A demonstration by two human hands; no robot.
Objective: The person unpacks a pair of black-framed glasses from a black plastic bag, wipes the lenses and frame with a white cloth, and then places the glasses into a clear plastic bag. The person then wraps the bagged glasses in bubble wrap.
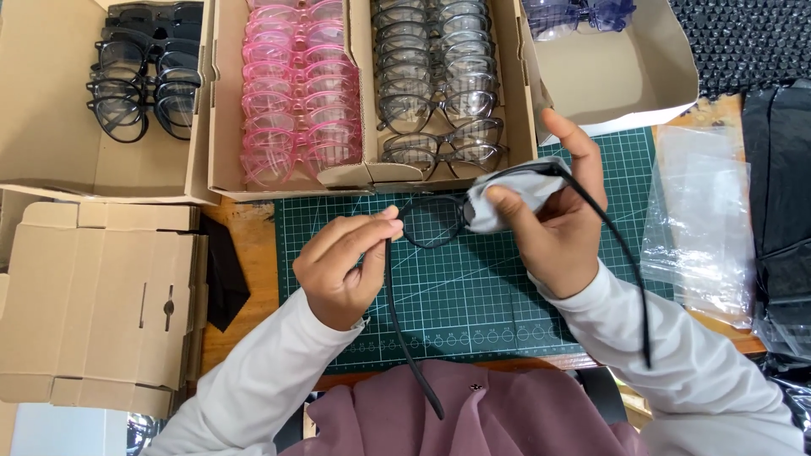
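A pair of black-framed glasses (429, 221) hovers over the green cutting mat (473, 287), its temple arms pointing back toward me. My left hand (342, 266) pinches the frame's left corner between thumb and fingers. My right hand (553, 224) presses a grey cleaning cloth (515, 190) around the other lens, which the cloth hides.
Cardboard boxes at the back hold rows of black glasses (144, 80), pink glasses (296, 93), grey glasses (439, 84) and blue ones (579, 15). Flat folded cartons (101, 304) lie at the left. Clear plastic bags (701, 219) and black pouches (781, 177) lie at the right.
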